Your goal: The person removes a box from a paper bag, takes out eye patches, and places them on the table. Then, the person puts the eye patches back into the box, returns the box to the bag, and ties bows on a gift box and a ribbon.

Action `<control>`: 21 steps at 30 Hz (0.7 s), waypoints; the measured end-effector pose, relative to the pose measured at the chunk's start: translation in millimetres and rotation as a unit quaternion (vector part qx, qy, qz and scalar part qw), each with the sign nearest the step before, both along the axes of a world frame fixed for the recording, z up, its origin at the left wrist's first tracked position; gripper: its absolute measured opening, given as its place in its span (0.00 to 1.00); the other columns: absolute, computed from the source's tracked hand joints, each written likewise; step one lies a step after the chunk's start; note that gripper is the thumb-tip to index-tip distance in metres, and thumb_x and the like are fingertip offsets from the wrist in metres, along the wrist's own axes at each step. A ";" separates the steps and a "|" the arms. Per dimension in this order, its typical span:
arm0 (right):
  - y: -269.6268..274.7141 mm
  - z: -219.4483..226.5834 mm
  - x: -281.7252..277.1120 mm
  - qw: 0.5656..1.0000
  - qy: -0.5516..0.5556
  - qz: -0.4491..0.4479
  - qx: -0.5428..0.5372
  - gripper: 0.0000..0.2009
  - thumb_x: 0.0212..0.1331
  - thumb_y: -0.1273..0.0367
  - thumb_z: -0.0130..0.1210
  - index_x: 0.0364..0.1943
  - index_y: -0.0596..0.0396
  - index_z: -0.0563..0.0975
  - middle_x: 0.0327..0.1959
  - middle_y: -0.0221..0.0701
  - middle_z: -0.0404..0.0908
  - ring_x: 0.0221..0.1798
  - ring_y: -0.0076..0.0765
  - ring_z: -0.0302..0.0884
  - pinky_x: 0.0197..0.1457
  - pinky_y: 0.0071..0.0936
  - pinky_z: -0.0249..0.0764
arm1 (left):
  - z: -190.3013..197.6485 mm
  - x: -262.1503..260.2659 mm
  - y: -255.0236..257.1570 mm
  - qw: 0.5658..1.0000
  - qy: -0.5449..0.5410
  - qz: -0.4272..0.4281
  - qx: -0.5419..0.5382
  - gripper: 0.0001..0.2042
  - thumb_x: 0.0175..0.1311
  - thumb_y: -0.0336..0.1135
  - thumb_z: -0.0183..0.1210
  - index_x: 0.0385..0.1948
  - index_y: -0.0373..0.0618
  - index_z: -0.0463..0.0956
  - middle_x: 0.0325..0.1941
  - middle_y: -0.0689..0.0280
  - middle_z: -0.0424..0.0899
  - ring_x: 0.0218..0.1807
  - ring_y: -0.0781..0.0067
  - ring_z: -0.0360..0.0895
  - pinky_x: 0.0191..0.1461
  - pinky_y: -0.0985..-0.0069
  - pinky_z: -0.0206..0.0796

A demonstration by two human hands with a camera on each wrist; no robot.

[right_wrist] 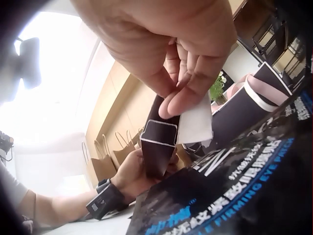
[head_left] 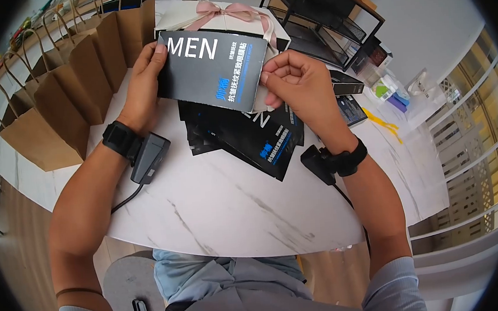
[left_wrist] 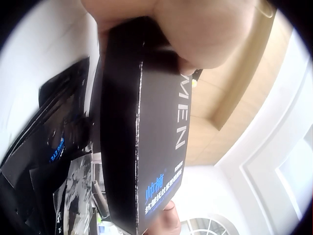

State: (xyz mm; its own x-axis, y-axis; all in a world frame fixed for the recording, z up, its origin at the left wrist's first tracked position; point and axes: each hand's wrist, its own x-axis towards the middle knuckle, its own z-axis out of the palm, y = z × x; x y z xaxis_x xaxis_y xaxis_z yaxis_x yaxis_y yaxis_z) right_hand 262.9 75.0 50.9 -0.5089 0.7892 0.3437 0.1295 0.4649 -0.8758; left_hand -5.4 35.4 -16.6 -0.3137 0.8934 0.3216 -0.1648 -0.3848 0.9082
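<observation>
A flat black carton (head_left: 207,65) printed "MEN" is held up over the table, tilted. My left hand (head_left: 145,84) grips its left end, thumb on the printed face. At the opposite end my right hand (head_left: 302,84) pinches the carton's edge between thumb and fingers. In the right wrist view a white-backed end flap (right_wrist: 195,125) sticks out beneath those fingertips, beside the carton's dark end (right_wrist: 159,139). Below the carton lies a loose pile of black sachets (head_left: 269,151) with blue and white print, partly hidden by it.
Several brown paper bags (head_left: 53,124) stand in a row at left. Behind the carton sits a white gift box (head_left: 176,12) with a pink ribbon (head_left: 214,12). A black mesh rack (head_left: 320,18) is at back right, yellow strips (head_left: 382,124) near the table's right side.
</observation>
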 end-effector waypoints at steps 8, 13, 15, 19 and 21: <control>4.6 -4.7 32.5 0.935 -0.307 -0.016 0.178 0.20 0.60 0.60 0.66 0.46 0.64 0.79 0.32 0.35 0.84 0.35 0.32 0.81 0.40 0.32 0.76 | -0.2 -2.6 0.4 0.997 -0.011 0.076 -0.008 0.18 0.78 0.50 0.48 0.56 0.48 0.73 0.50 0.74 0.78 0.52 0.84 0.72 0.58 0.80 0.64; -18.6 -15.9 26.6 0.836 -0.452 -0.012 0.310 0.33 0.49 0.51 0.72 0.52 0.62 0.77 0.51 0.44 0.80 0.52 0.48 0.81 0.54 0.40 0.75 | 0.3 -5.1 0.7 0.995 -0.007 0.093 -0.023 0.17 0.79 0.50 0.47 0.55 0.49 0.73 0.49 0.74 0.78 0.50 0.83 0.74 0.57 0.76 0.67; -9.7 -17.8 28.6 0.894 -0.391 0.022 0.217 0.34 0.47 0.53 0.74 0.53 0.63 0.75 0.49 0.45 0.80 0.54 0.48 0.80 0.56 0.38 0.75 | 1.9 -3.4 -2.0 0.996 -0.014 0.086 -0.026 0.18 0.79 0.50 0.47 0.57 0.48 0.72 0.51 0.73 0.78 0.52 0.81 0.72 0.59 0.75 0.65; -4.0 -17.4 36.0 0.931 -0.318 -0.024 0.179 0.33 0.43 0.59 0.77 0.51 0.63 0.74 0.49 0.45 0.80 0.53 0.49 0.80 0.57 0.36 0.76 | 3.6 -2.9 -2.7 0.995 -0.023 0.091 -0.026 0.19 0.79 0.50 0.46 0.58 0.46 0.71 0.52 0.71 0.77 0.54 0.79 0.71 0.61 0.74 0.65; -1.6 -21.6 42.7 0.937 -0.297 -0.027 0.183 0.31 0.44 0.60 0.77 0.49 0.62 0.73 0.48 0.45 0.80 0.52 0.48 0.80 0.56 0.37 0.76 | 4.3 -2.9 -3.1 0.995 -0.021 0.093 -0.028 0.19 0.79 0.50 0.46 0.57 0.47 0.71 0.52 0.70 0.77 0.54 0.79 0.71 0.60 0.74 0.65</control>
